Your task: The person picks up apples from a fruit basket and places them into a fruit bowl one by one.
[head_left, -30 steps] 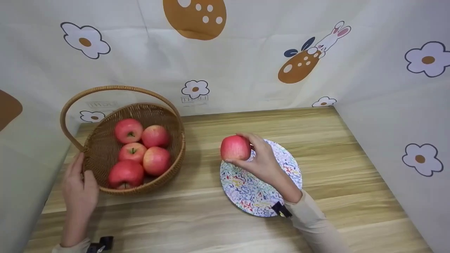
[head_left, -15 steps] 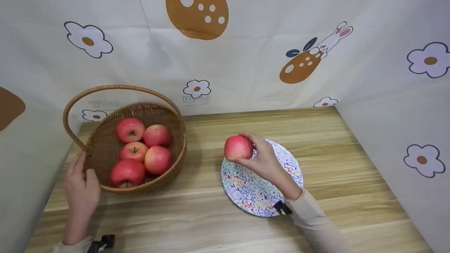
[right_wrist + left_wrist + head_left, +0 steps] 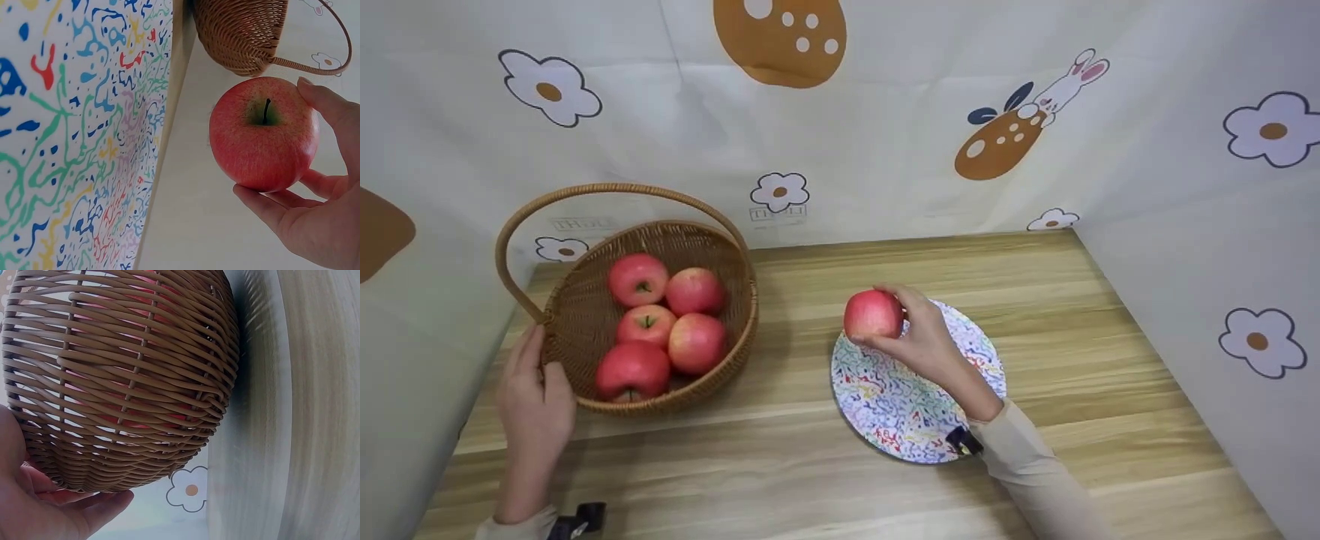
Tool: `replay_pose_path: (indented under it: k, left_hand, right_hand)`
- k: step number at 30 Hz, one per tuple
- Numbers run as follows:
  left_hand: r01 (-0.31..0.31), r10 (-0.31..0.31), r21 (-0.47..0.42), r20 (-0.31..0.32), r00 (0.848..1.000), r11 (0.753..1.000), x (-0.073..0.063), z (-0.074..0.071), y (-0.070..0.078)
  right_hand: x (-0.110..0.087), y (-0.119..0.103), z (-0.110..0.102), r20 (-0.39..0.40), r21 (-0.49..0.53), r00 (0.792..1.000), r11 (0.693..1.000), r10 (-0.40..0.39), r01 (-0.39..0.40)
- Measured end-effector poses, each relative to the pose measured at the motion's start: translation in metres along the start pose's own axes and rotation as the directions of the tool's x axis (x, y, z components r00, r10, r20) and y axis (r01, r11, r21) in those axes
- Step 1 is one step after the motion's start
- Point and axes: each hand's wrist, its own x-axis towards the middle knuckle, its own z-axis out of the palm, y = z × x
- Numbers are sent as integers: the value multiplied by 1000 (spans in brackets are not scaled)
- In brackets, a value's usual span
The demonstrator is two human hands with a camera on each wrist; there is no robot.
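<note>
My right hand [image 3: 924, 341] holds a red apple [image 3: 874, 314] between thumb and fingers. It hangs over the far left edge of a round flat mat [image 3: 885, 409] with coloured squiggles. The right wrist view shows the apple [image 3: 264, 135] stem on, apart from the mat's patterned surface [image 3: 84, 140]. At the left, my left hand [image 3: 536, 409] grips the rim of a wicker basket [image 3: 720, 379] near the foot of its handle. Several red apples [image 3: 646, 326] lie inside. From the left wrist, the fingers [image 3: 107, 509] show against the basket's woven side [image 3: 112, 382].
The basket's tall arched handle [image 3: 611, 189] rises toward the back wall. Printed cloth walls [image 3: 885, 112] close off the back and both sides of the wooden table [image 3: 720, 480]. Between basket and mat lies a strip of bare wood.
The right hand has shifted slightly to the right with the apple, further over the mat. The left hand stays at the basket rim, and the apples in the basket lie as before.
</note>
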Motion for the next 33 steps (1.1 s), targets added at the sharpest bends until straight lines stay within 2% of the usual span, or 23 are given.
replay_pose_path:
  k: [17, 26, 33]
  left_hand:
    - [9, -9, 8, 6, 1000, 1000, 1, 0, 0]
    - [-35, 34, -14, -17, 999, 999, -1, 2, -1]
    - [-26, 26, -12, -19, 999, 1000, 0, 1, -2]
  right_hand:
    - [3, 19, 1, 27, -9, 999, 1000, 20, -20]
    - [5, 25, 4, 35, -19, 999, 999, 27, -26]
    - [5, 29, 6, 56, -14, 997, 999, 46, -45]
